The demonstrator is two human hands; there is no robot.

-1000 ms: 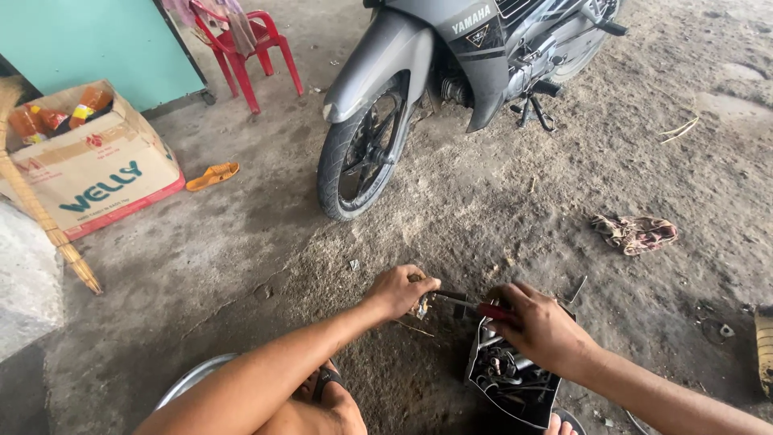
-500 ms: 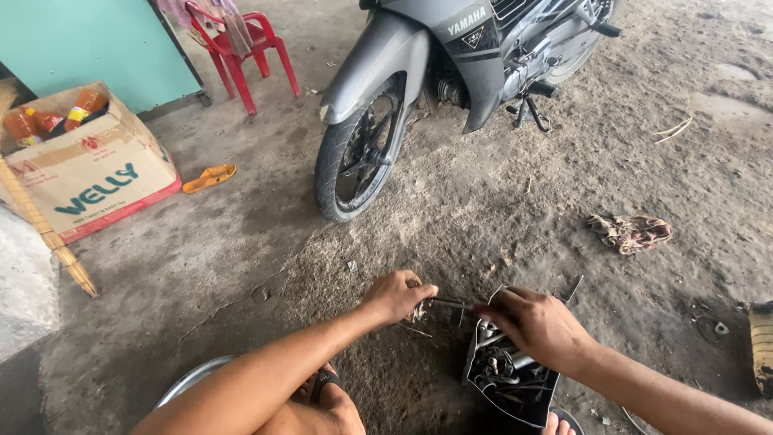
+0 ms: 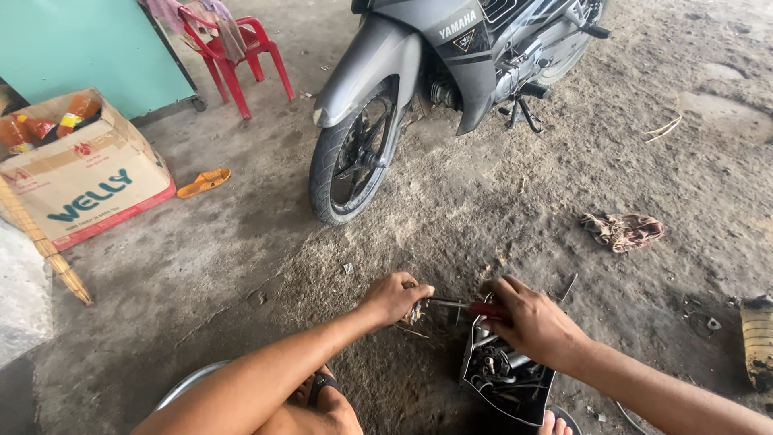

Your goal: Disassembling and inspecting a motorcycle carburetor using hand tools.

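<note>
Between hands: red-handled pliers [image 3: 471, 307]; bare dirt floor [image 3: 499, 209] ahead.

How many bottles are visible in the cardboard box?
3: orange bottles lying in the open cardboard box at far left, one nearest the red chair, one beside it, one at the frame edge. More may be hidden.

Small part [image 3: 416, 310] in left hand [image 3: 394, 296] too small; motorbike [image 3: 451, 72] cropped.

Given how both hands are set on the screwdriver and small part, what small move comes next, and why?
Probably turn the screwdriver: the right hand grips its red handle, its tip meets the small part pinched in the left hand, so the tool looks seated. The part's details are too small to tell.
</note>
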